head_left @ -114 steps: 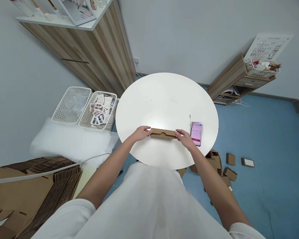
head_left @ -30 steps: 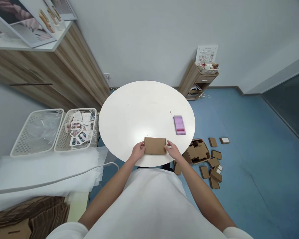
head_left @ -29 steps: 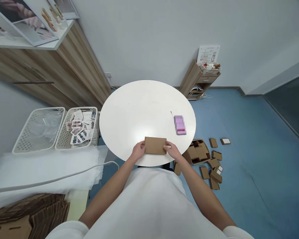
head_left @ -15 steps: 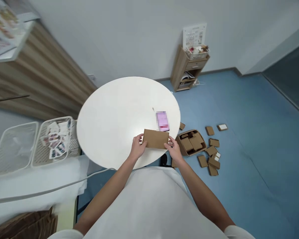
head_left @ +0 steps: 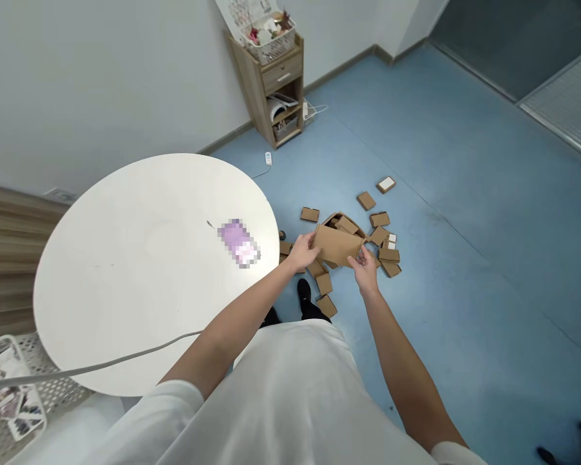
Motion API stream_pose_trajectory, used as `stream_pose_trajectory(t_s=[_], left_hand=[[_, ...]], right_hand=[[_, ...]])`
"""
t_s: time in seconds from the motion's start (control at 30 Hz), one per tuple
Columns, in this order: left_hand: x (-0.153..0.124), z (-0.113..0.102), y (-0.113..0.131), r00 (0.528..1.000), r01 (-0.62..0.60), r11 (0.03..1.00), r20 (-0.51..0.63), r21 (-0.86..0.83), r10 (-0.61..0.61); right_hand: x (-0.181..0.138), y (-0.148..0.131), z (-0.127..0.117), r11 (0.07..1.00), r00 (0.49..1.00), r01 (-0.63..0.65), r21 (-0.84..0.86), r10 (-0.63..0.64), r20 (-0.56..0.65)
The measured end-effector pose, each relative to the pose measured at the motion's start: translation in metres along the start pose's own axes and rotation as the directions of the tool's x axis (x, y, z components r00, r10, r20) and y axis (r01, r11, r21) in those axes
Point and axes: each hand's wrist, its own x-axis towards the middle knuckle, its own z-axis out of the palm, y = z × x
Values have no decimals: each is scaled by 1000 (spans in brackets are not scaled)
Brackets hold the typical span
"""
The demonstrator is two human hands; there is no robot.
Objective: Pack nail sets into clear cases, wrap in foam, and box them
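A flat brown cardboard box (head_left: 337, 246) is held between my two hands, out past the right edge of the round white table (head_left: 126, 258). My left hand (head_left: 304, 252) grips its left end, thumb on top. At the opposite end, the fingers of my right hand (head_left: 365, 266) close round the near right corner. Below the held box, a larger carton (head_left: 351, 224) full of small cardboard boxes stands on the floor, partly hidden. On the table lies a blurred purple item (head_left: 239, 243).
Several small cardboard boxes (head_left: 379, 219) are scattered over the blue floor around the carton. By the wall stands a wooden cabinet (head_left: 266, 77) topped with a white basket (head_left: 274, 45). A cable (head_left: 126, 357) crosses the table's near side. White baskets (head_left: 29, 394) sit at lower left.
My view has turned right. Both hands have carried the cardboard box from above the table to over the carton on the floor, keeping their grip at its ends.
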Motion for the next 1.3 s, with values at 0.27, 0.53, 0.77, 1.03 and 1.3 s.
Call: stream_pose_trajectory(t_s=[0.27,0.53,0.77,1.03,1.3], left_hand=[[20,10,24,985,-129,990,125,55,121],[-62,-27,-18,999,-17,999,32,-32,18],[-168,-83,-78,982,92,985,-153,-145,-114],[-254,-142,-149,871,253,955,-393,-153,-294],[-282,-158,-168,820,341,927,-434,-156,-374]], right_hand=[[13,-6,-15,997,984,78,-19,-80,-161],[-43,1,18,999,999,49,2,-49,-22],[-92,-13,76,991,967,129,-26,-120,226],[-138,-41,157,905,813,359,-227,-184,552],[-141,-74,214,508,721,656,-559,-200,664]])
